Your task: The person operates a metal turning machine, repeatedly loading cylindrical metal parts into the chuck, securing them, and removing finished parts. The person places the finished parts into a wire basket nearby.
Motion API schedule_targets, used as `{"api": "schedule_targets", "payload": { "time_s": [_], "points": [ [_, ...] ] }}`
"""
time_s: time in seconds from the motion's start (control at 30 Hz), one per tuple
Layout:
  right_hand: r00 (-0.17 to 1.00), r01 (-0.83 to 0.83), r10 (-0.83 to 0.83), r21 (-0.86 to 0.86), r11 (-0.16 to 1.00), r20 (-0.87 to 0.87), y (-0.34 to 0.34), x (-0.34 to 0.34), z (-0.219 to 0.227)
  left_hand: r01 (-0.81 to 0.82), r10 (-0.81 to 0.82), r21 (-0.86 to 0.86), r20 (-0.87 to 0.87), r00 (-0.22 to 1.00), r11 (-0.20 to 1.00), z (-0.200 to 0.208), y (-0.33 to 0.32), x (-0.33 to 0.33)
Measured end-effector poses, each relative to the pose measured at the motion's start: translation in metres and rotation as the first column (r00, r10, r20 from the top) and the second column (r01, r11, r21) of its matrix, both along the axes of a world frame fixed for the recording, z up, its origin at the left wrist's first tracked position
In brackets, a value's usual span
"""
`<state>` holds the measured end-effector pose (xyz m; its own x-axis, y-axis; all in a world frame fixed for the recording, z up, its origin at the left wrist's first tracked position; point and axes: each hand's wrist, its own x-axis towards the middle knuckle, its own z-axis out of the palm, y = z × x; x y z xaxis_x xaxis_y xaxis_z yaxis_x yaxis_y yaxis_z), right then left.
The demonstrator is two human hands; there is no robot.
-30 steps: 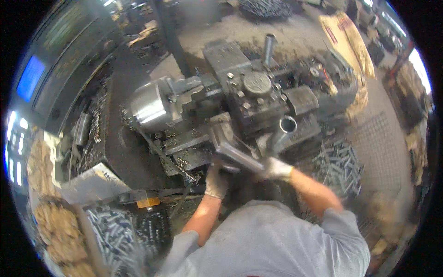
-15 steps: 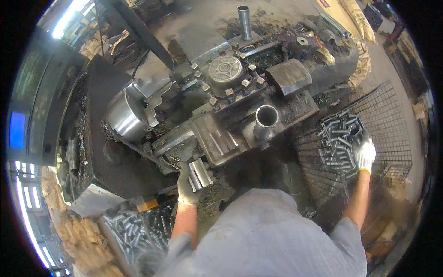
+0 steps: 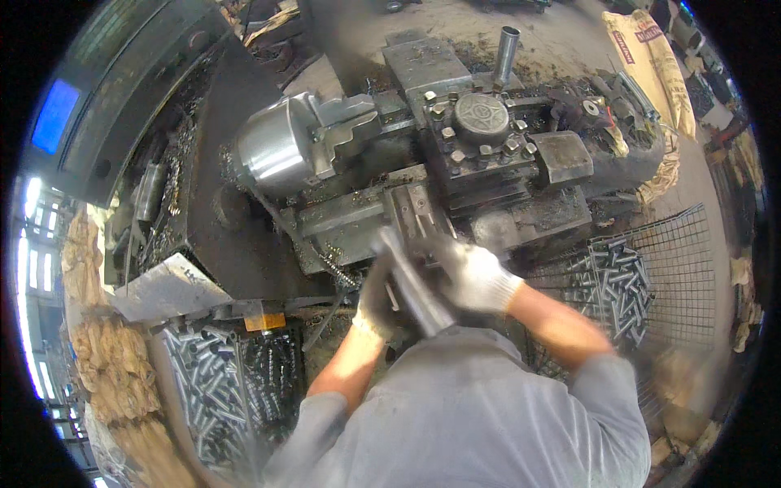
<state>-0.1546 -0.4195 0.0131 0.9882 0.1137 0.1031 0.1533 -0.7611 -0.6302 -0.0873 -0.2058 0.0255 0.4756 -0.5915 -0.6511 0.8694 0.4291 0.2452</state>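
Observation:
In front of the lathe carriage, my two hands have come together, both in white gloves with darkened fingers. A shiny metal tube, blurred by motion, slants between them. My left hand is closed against the tube's left side, and a second bright metal edge shows by its fingers. From the right, my right hand reaches in with its fingers close to the tube. Those fingers are smeared and partly dark, so their grip is unclear. Behind the hands lies a grooved block on the carriage.
The lathe chuck with stepped jaws is at left, the bolted tool post at centre. An upright tube stands farther back. A wire basket holding metal tubes is at right; more tubes lie in a lower-left bin, beside curled metal shavings.
My right hand has left the wire basket and moved left to meet my left hand. The upright tube on the carriage's front no longer shows there. The whole view has shifted.

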Motion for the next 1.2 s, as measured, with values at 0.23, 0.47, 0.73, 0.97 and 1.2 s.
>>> {"api": "schedule_targets", "payload": {
  "time_s": [0.23, 0.47, 0.73, 0.97, 1.2],
  "points": [
    [0.93, 0.267, -0.279, -0.081, 0.96, -0.241, -0.005, 0.057, -0.041, -0.217, 0.007, 0.274, 0.607, 0.795, 0.937, -0.073, 0.035, 0.048],
    [0.854, 0.158, 0.008, 0.273, 0.949, -0.521, 0.008, 0.065, 0.034, -0.215, 0.225, -0.071, 0.426, 0.876, 0.974, -0.021, -0.013, 0.038],
    [0.947, 0.077, 0.129, 0.598, 0.798, -0.294, -0.055, 0.035, 0.095, -0.616, -0.76, 0.517, 0.611, -0.222, 0.595, -0.041, -0.071, 0.159],
    [0.996, -0.068, 0.019, 0.564, 0.823, 0.093, -0.152, 0.091, 0.18, -0.635, -0.999, 0.772, 0.005, -0.049, 0.035, -0.133, -0.159, 0.321],
    [0.989, 0.047, -0.001, -0.307, 0.95, 0.148, -0.182, 0.244, 0.2, -0.68, -0.838, 0.542, 0.507, -0.203, 0.493, -0.104, -0.136, 0.225]
  ]
}}
